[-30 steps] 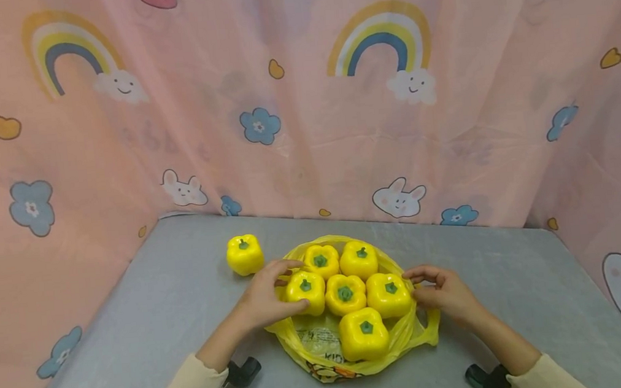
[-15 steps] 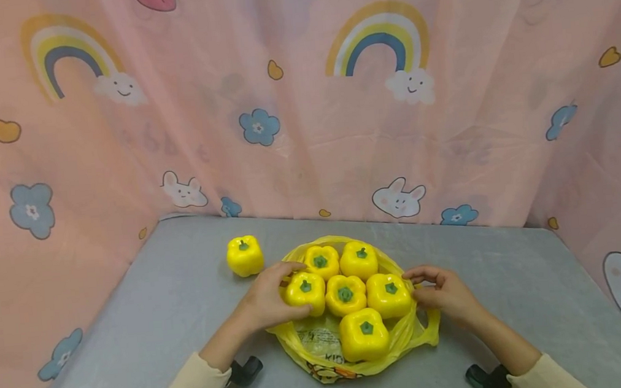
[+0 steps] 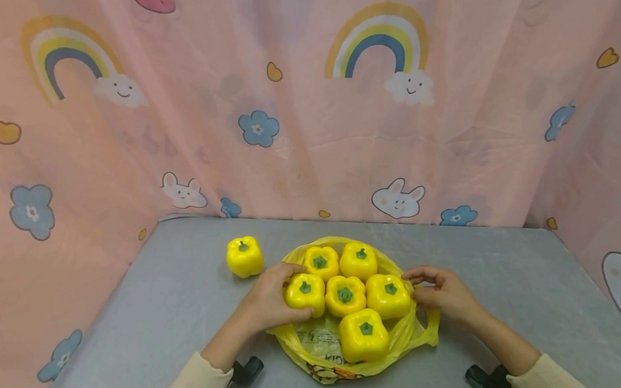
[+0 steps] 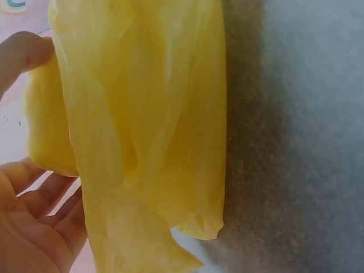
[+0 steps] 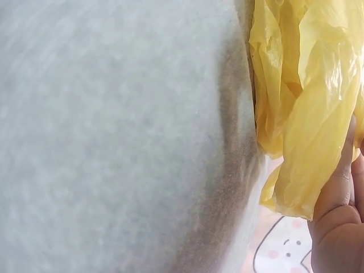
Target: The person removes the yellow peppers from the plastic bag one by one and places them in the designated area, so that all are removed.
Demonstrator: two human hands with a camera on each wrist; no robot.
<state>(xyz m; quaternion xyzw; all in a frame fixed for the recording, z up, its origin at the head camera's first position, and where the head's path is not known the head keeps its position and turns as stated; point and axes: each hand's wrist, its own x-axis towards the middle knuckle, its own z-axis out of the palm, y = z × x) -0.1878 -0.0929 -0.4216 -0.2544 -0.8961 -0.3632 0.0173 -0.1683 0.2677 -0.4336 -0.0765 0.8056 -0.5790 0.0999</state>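
A yellow plastic bag (image 3: 290, 345) lies spread open on the table, with several yellow bell peppers standing inside, green stems up. At its left side my left hand (image 3: 264, 300) grips the leftmost bell pepper (image 3: 305, 298) between thumb and fingers. The left wrist view shows that bell pepper (image 4: 48, 122) between thumb and fingers, partly hidden by the bag wall (image 4: 148, 114). My right hand (image 3: 447, 296) pinches the bag's right rim beside another bell pepper (image 3: 388, 298); its fingertips are partly hidden behind the bag (image 5: 318, 125) in the right wrist view.
One more bell pepper (image 3: 244, 257) stands on the grey table (image 3: 160, 318) outside the bag, at the back left. A pink patterned curtain (image 3: 306, 145) hangs behind the table and along both sides. A bag handle (image 3: 430, 331) trails on the right.
My left hand's fingers have shifted from the bag's left rim to around the leftmost bell pepper. My right hand and the peppers have hardly moved.
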